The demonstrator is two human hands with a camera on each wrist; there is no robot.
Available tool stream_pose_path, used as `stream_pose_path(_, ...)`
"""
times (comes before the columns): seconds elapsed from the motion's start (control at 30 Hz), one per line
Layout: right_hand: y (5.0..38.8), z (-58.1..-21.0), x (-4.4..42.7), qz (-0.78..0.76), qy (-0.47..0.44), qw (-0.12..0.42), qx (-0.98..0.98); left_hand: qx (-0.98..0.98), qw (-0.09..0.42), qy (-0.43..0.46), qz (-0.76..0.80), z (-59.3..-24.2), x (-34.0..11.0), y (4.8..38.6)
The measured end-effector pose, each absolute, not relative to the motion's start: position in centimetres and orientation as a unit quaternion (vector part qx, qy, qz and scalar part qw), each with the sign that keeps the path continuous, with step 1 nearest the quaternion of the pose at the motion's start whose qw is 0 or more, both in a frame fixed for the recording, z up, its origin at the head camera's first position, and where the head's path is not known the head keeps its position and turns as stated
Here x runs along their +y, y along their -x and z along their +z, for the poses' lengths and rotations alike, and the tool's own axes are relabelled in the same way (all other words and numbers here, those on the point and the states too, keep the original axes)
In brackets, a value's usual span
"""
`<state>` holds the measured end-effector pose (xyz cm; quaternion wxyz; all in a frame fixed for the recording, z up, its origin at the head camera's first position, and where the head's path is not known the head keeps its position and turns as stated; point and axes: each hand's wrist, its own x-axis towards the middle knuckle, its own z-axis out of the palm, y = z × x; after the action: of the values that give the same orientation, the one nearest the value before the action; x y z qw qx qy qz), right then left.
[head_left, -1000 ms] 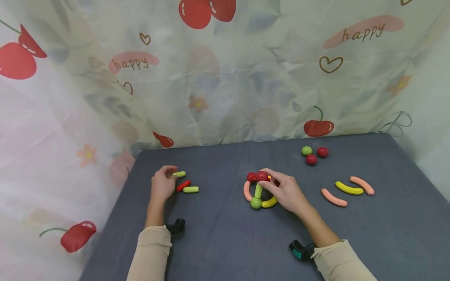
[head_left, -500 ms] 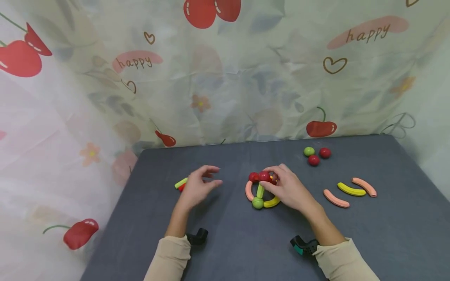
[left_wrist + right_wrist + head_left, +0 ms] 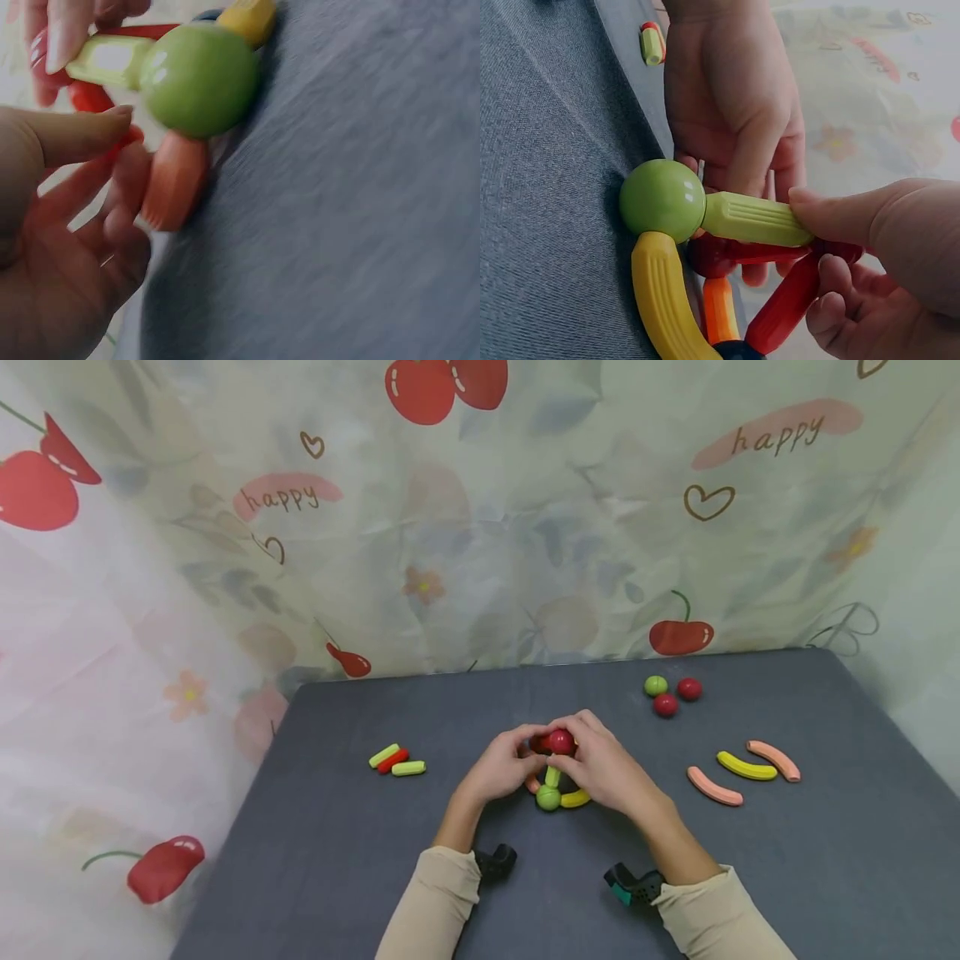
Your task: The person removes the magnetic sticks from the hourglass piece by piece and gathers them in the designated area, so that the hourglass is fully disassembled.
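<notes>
A toy frame of balls and short rods stands on the table in front of me. In the head view its red top ball (image 3: 561, 742), light-green straight rod (image 3: 553, 776) and green ball (image 3: 548, 797) show. A yellow curved rod (image 3: 664, 296) and a red straight rod (image 3: 784, 304) join it in the right wrist view. My right hand (image 3: 606, 768) pinches the top, thumb against the light-green rod's end. From the left, my left hand (image 3: 501, 768) holds the red part at the back, fingers curled round it. The exact contact is partly hidden.
Two light-green rods (image 3: 408, 768) and a red rod (image 3: 393, 761) lie on the left of the dark table (image 3: 337, 860). Loose curved rods, two pink (image 3: 714, 787) and one yellow (image 3: 746, 767), lie right. Two red balls (image 3: 665, 705) and a green ball (image 3: 656, 686) sit behind.
My left hand has left the small rods and moved right to the toy frame. One light-green rod now lies against the red rod. My right hand stays on the frame's top.
</notes>
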<state>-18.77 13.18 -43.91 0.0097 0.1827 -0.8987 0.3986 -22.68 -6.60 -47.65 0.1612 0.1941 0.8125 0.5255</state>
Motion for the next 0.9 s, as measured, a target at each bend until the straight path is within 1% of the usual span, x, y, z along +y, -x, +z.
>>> stream_pose_path(0.17,18.9,-44.1,12.9,0.387,-0.209,0.044,-0.897,0.855,0.086,-0.187,0.476,-47.9,-6.4,22.7)
stream_pose_path(0.27,18.9,-44.5,12.8,0.371,-0.209,0.068,-0.902,0.867,0.062,-0.194,0.455,-48.1,-6.3,22.6)
stream_pose_path(0.37,18.9,-44.7,12.9,0.37,-0.206,0.073,-0.903,0.867,0.057,-0.2,0.453,-48.2,-6.1,22.5)
stream_pose_path(0.53,19.0,-44.5,13.3,0.426,-0.185,0.063,-0.883,0.868,0.05,-0.194,0.454,-48.2,-6.0,22.4)
stream_pose_path(0.63,19.2,-44.0,14.1,0.446,-0.146,0.063,-0.881,0.872,0.052,-0.185,0.451,-48.1,-6.1,22.4)
stream_pose_path(0.7,19.6,-43.7,15.1,0.435,-0.112,0.064,-0.891,0.873,0.062,-0.18,0.448,-48.1,-6.2,22.3)
stream_pose_path(0.8,21.1,-43.5,16.8,0.405,-0.055,0.059,-0.911,0.873,0.076,-0.172,0.451,-48.0,-6.2,22.3)
stream_pose_path(0.9,23.7,-43.9,18.3,0.37,-0.021,0.046,-0.927,0.871,0.081,-0.159,0.457,-47.9,-6.2,22.2)
